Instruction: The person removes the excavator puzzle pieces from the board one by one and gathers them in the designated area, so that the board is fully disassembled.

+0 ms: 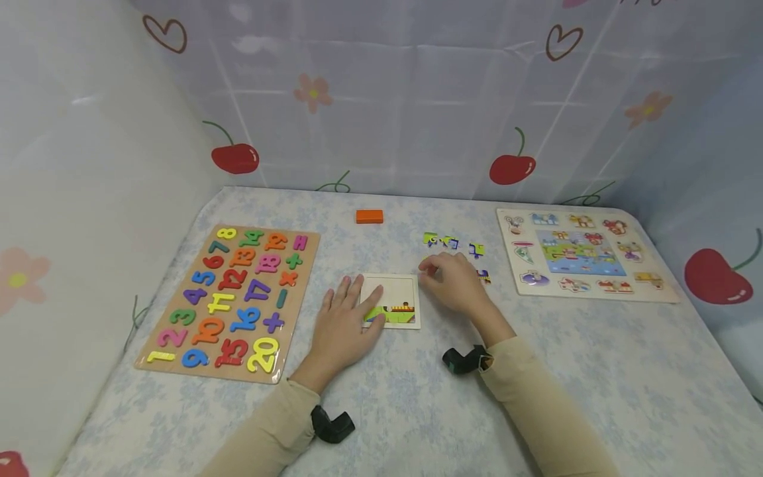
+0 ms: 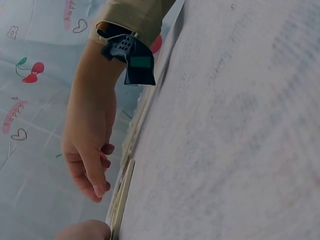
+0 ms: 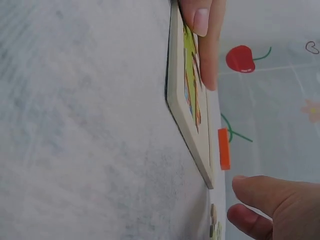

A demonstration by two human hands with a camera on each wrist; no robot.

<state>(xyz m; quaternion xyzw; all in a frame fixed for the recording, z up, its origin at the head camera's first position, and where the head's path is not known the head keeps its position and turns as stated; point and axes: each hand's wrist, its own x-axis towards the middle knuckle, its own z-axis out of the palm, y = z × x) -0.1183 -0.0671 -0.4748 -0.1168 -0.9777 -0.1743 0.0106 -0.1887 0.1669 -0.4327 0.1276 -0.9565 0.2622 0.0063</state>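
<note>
A small white-framed jigsaw board lies on the table between the hands. Along its bottom sit joined green, red and yellow puzzle pieces; the upper part shows bare backing. My left hand rests spread over the board's left side, fingertips and thumb on it. Just off the board's upper right corner hovers my right hand, its fingers loosely bent. The right wrist view shows thumb and finger apart with nothing between them. Loose puzzle pieces lie beyond the right hand, which partly hides some.
To the left lies a wooden number board with coloured digits and signs. A picture puzzle board is at the back right. An orange block sits toward the back, before a cherry-patterned curtain.
</note>
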